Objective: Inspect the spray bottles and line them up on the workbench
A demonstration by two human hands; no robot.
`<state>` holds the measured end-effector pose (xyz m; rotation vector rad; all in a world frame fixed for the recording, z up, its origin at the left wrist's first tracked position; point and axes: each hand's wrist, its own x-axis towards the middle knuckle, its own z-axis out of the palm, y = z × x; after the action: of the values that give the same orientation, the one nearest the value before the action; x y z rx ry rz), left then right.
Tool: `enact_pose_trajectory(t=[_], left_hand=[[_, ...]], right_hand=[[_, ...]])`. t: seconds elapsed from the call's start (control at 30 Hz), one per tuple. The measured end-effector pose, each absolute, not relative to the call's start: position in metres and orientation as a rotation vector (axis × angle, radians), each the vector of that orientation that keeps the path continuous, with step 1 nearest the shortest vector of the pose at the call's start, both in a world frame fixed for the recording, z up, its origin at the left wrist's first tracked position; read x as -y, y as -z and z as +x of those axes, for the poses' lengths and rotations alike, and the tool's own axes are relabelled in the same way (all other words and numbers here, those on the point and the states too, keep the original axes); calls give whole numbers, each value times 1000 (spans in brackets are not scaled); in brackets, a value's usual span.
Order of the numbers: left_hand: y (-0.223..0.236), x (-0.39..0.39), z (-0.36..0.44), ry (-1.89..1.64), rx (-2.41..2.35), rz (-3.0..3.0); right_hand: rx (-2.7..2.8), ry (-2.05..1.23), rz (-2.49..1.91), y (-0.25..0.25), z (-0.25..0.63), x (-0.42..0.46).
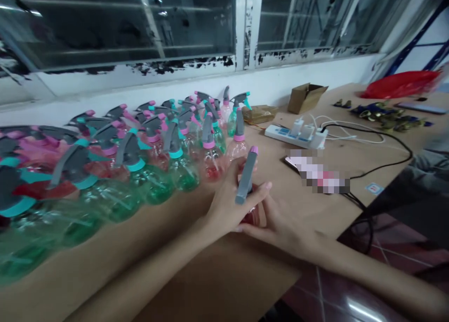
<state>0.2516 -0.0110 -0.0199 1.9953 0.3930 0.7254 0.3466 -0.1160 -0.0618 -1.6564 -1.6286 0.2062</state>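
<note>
Near the table's front edge, both of my hands are closed around one spray bottle (pixel 247 177) with a grey trigger head, a pink nozzle tip and a reddish body. My left hand (pixel 224 205) wraps the upper part, just under the sprayer head. Lower down, my right hand (pixel 277 221) grips the bottle's body, most of which my fingers hide. Just behind stands a clear pink spray bottle (pixel 238 142). To its left are another pink-collared bottle (pixel 212 160) and a green bottle with a turquoise collar (pixel 184 172).
Several rows of green and pink spray bottles (pixel 119 195) fill the table's left side. Rightward lie a white power strip (pixel 280 135), a phone (pixel 315 172), black cables (pixel 403 149), an open cardboard box (pixel 305 99), metal parts (pixel 382 113) and a red bag (pixel 400 84).
</note>
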Motion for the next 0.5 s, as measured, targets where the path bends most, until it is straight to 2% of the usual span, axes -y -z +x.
enact_pose_trajectory(t=[0.27, 0.5], left_hand=[[26, 4, 263, -569, -263, 2082], [55, -11, 217, -571, -592, 2262]], right_hand=[[1479, -336, -1774, 60, 395, 132], [1498, 70, -1975, 65, 453, 121]])
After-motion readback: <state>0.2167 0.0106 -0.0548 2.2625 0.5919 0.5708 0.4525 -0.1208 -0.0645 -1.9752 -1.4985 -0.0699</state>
